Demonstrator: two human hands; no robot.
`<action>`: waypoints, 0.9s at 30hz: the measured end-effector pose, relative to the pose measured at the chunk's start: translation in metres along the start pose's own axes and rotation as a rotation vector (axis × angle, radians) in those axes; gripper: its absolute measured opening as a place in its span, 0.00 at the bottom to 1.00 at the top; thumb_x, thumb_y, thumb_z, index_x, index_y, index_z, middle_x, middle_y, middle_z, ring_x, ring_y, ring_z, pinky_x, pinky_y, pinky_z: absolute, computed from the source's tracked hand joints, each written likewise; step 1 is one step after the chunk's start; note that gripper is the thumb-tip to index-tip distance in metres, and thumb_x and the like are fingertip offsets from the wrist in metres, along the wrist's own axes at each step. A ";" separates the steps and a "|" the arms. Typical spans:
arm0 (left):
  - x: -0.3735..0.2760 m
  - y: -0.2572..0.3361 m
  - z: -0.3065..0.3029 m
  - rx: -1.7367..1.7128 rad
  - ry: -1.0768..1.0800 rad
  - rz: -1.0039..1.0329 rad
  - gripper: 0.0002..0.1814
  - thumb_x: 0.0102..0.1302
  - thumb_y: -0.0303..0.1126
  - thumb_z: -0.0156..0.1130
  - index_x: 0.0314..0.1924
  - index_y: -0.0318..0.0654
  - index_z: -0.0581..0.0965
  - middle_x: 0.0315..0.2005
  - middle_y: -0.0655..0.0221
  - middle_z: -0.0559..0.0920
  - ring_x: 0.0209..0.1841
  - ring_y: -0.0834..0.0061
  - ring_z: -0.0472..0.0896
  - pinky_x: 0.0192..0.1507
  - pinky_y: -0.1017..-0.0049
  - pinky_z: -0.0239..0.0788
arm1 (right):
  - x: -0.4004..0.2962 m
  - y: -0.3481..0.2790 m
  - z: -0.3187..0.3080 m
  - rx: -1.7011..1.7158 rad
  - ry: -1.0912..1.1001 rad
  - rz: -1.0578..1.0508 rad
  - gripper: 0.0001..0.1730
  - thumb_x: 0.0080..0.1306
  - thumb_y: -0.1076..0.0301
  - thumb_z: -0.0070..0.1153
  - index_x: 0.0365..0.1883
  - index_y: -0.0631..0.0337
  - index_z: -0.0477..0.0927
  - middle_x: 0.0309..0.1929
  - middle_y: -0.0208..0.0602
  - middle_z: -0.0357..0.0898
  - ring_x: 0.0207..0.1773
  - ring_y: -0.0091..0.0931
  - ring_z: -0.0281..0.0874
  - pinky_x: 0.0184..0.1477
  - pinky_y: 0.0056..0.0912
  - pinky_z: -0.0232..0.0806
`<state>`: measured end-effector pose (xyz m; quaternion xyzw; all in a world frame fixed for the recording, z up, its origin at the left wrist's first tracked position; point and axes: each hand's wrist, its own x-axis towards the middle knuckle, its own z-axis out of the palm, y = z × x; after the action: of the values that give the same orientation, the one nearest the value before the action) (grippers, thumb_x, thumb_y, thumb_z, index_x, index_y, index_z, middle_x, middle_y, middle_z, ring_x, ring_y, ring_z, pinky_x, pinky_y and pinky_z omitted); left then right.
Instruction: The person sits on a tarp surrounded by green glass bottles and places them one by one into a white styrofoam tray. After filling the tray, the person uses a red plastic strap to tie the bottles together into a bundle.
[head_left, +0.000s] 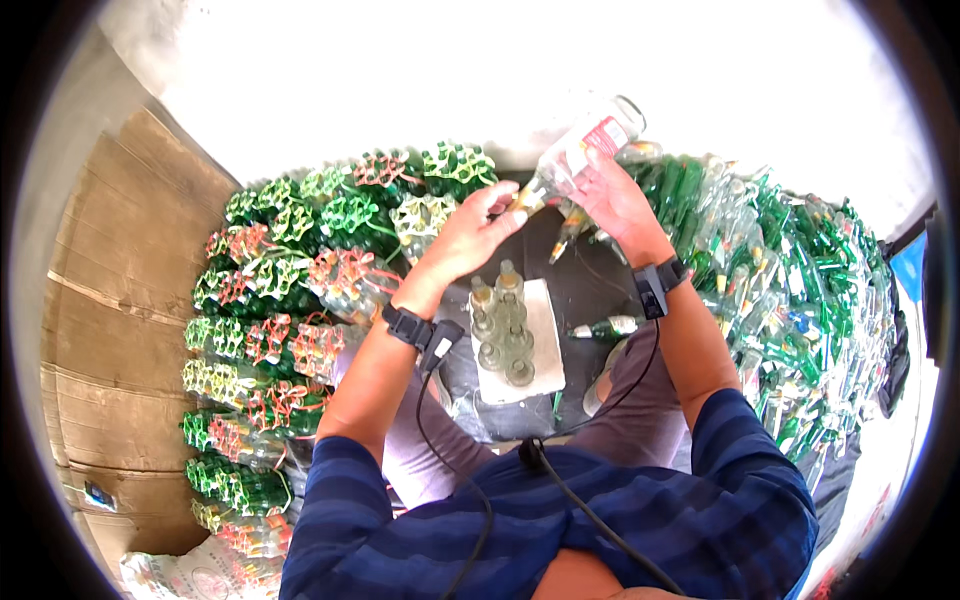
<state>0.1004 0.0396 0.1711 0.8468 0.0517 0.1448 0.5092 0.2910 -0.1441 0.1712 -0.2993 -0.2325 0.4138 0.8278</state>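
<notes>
A clear glass bottle (559, 161) with a red and white label is tilted in front of me, its base up and to the right. My left hand (484, 221) grips it by the neck. Beneath its body, my right hand (609, 196) supports it with the fingers and palm against the glass. Below the hands, several clear glass bottles (511, 326) stand close together on a white board (550, 352) between my legs. A green bottle (606, 328) lies on the dark floor to the right of that board.
On the left, green and clear bottles (277, 285) stand bundled with coloured ties. A large pile of loose green and clear bottles (787, 300) rises on the right. Cardboard (112, 300) lines the far left. Cables (487, 502) run from both wrist devices past my torso.
</notes>
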 end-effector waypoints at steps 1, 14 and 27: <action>0.001 -0.007 0.003 -0.212 -0.015 0.007 0.28 0.77 0.39 0.62 0.70 0.35 0.70 0.56 0.59 0.81 0.55 0.68 0.82 0.58 0.68 0.76 | 0.005 0.007 0.000 -0.034 -0.019 -0.007 0.24 0.76 0.59 0.59 0.66 0.58 0.74 0.61 0.36 0.81 0.67 0.35 0.77 0.71 0.47 0.67; 0.026 -0.037 0.002 -0.532 -0.047 -0.234 0.23 0.80 0.41 0.57 0.66 0.34 0.72 0.31 0.72 0.76 0.23 0.86 0.70 0.25 0.84 0.63 | 0.047 0.035 -0.015 -0.179 0.329 0.105 0.31 0.74 0.45 0.60 0.64 0.59 0.74 0.57 0.42 0.83 0.59 0.35 0.83 0.63 0.41 0.74; 0.025 -0.058 0.029 0.091 0.233 0.031 0.20 0.73 0.45 0.56 0.43 0.34 0.83 0.37 0.47 0.85 0.42 0.45 0.84 0.45 0.54 0.75 | 0.020 0.026 -0.021 -1.428 0.109 0.068 0.21 0.63 0.65 0.68 0.52 0.63 0.82 0.32 0.25 0.77 0.33 0.18 0.71 0.37 0.25 0.67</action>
<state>0.1368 0.0485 0.1118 0.8471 0.1040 0.2477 0.4586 0.3011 -0.1211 0.1411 -0.7951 -0.3954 0.1708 0.4269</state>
